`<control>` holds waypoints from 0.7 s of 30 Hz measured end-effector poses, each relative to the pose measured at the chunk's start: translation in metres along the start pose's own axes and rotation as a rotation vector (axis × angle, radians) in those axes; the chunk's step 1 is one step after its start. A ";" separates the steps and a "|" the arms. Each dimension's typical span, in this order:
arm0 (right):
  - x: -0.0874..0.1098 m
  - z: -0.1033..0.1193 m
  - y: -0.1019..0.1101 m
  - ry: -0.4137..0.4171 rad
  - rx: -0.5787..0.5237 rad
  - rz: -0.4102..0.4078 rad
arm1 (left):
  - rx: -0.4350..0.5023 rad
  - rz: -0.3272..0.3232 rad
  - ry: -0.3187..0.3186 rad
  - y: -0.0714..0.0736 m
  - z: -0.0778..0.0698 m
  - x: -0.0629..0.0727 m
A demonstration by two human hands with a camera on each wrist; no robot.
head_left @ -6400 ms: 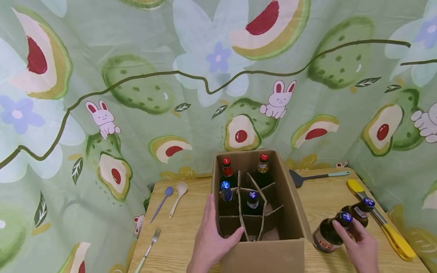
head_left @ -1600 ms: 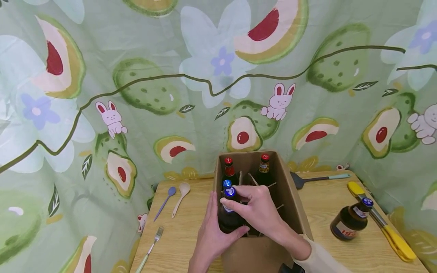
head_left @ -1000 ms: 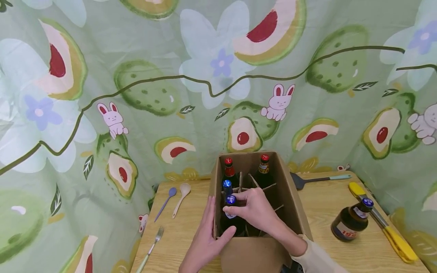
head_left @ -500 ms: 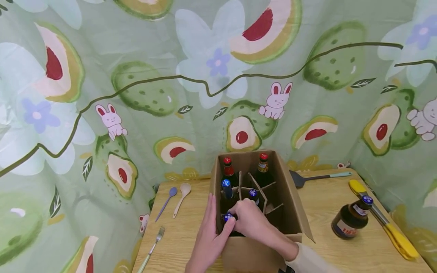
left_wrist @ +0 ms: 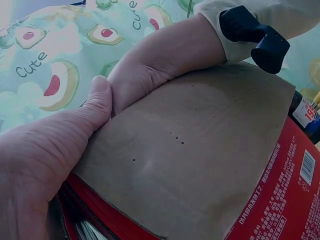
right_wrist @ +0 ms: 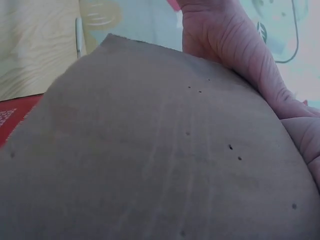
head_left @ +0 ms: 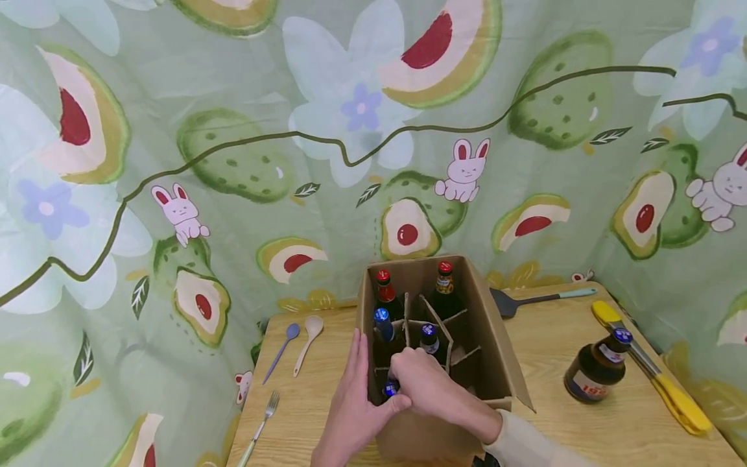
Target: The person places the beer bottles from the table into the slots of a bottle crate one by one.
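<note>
A brown cardboard box (head_left: 500,324) with thin dividers stands at the table's middle, its front flap folded outward. My right hand (head_left: 428,386) reaches into the front-left compartment and grips a dark blue-capped bottle (head_left: 391,388); most of the bottle is hidden. My left hand (head_left: 358,412) lies along the box's left wall with straight fingers, its thumb over the front-left corner near the right hand. Other bottles stand inside: a red-necked bottle (head_left: 385,290) and a red-capped bottle (head_left: 445,285) at the back, a blue-necked bottle (head_left: 384,324) at left, another blue-capped bottle (head_left: 429,340) in the middle.
A brown bottle (head_left: 595,370) with a blue cap stands right of the box, beside yellow-tipped tongs (head_left: 653,370). Behind lies a spatula (head_left: 537,298). To the left lie a blue spoon (head_left: 283,350), a beige ladle (head_left: 308,344) and a fork (head_left: 260,425). Patterned cloth (head_left: 327,214) hangs behind.
My right hand has carried one of the two bottles from the table's right side over the box and lowered it into the front-left compartment. The left hand has stayed at the box's left side.
</note>
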State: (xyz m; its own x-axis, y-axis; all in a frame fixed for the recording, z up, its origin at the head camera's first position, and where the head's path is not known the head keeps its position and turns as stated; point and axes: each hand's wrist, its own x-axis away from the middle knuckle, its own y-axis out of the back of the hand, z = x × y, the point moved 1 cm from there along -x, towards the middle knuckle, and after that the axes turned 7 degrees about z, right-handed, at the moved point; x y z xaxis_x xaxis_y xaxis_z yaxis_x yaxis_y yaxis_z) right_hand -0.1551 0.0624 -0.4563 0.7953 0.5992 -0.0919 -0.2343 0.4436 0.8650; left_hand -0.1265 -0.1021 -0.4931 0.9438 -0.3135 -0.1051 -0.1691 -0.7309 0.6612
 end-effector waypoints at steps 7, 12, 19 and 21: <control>-0.002 0.000 0.000 -0.005 -0.026 0.025 | 0.017 0.007 0.012 0.001 0.000 0.000; -0.002 -0.002 0.002 -0.035 -0.126 0.081 | 0.023 0.001 0.017 0.000 -0.002 0.000; 0.011 -0.010 0.022 -0.033 -0.165 0.075 | 0.049 -0.016 0.054 -0.002 -0.005 -0.001; 0.019 -0.012 0.029 -0.012 -0.152 0.062 | 0.044 -0.021 0.069 -0.001 -0.005 -0.001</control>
State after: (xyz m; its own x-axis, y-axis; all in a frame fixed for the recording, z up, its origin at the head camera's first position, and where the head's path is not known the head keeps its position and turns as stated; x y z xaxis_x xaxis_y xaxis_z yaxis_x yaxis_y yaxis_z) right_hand -0.1539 0.0946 -0.4390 0.7831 0.6209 -0.0339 -0.3641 0.5021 0.7844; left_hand -0.1259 -0.0975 -0.4901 0.9643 -0.2564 -0.0662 -0.1599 -0.7630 0.6263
